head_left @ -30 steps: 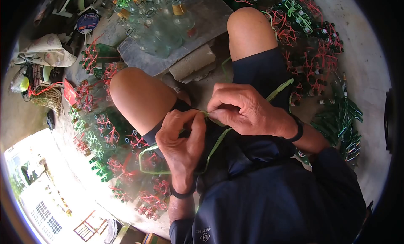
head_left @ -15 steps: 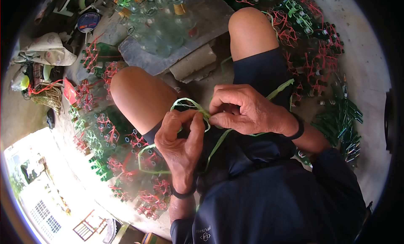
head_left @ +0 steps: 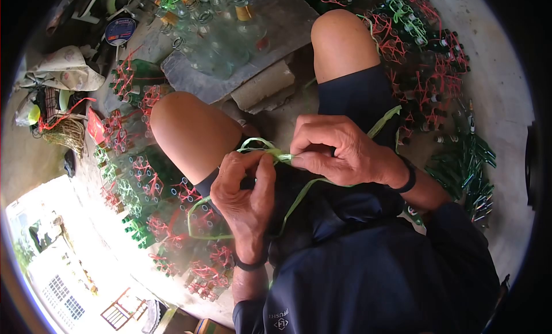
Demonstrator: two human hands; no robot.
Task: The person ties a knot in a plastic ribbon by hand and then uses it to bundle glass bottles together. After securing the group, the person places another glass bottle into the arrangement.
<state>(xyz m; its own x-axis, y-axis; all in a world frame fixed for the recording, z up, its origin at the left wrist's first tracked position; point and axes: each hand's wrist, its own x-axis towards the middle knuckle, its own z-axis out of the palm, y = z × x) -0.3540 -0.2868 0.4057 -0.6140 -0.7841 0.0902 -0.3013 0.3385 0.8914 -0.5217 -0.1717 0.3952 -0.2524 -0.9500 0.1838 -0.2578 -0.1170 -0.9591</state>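
A light green plastic string (head_left: 282, 157) runs between my two hands above my lap. My left hand (head_left: 244, 187) pinches it between thumb and forefinger, with a small loop arching over those fingers. My right hand (head_left: 339, 150) grips the same string at its thumb and fingertips, a short way to the right. Between the hands the strands look bunched and taut; whether there is a knot I cannot make out. Loose lengths hang below both hands, and one end sticks out above the right wrist.
Clear glass bottles (head_left: 224, 46) stand on a dark slab (head_left: 276, 23) ahead. Bottles bundled with red and green string (head_left: 144, 184) cover the floor at left, with more bundles (head_left: 425, 75) at right. Loose green bottles (head_left: 468, 167) lie at far right. A hand fan (head_left: 119, 31) is at upper left.
My right hand has drawn slightly to the right and its fingers have closed in on the string. The strands between the hands are straighter. My left hand has barely moved.
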